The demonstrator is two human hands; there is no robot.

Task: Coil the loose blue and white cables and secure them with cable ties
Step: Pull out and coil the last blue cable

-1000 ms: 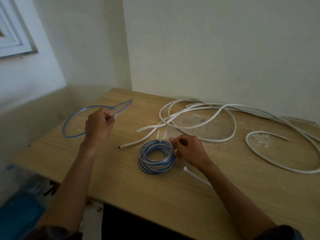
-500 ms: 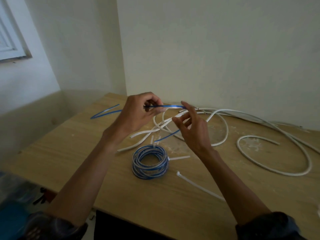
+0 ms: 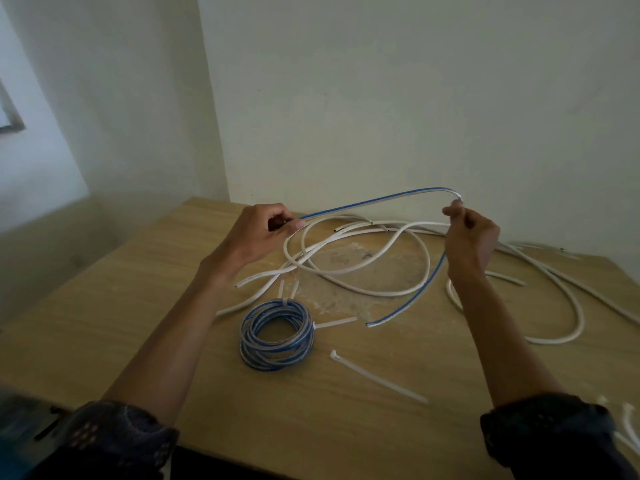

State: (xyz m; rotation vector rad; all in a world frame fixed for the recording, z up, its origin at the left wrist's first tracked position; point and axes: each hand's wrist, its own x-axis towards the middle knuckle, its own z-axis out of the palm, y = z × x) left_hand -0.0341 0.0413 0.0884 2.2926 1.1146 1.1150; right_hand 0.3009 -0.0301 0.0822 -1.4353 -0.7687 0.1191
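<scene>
Nearest the person, just right of the tied blue coil [image 3: 277, 336], a loose white cable tie [image 3: 377, 375] lies flat on the table [image 3: 104, 323], and a few more ties [image 3: 627, 420] show farther right of the coil at the picture's edge. The coil itself is wound and already bound, with tie tails sticking out from its far and right sides. No box, tray or bin shows; everything lies bare on the table. Beyond the coil both hands are raised with a short loose blue cable [image 3: 374, 201] stretched between them. The left hand [image 3: 256, 233] pinches it near one end, up and behind the coil. The right hand [image 3: 471, 237] pinches it at a bend well to the right, and the rest drops to the table right of the coil. This looks like the start of winding the second blue piece. The next move likely calls for bringing the hands together to close a first loop. Behind the coil the white cables [image 3: 363, 261] sprawl uncoiled toward the wall.
</scene>
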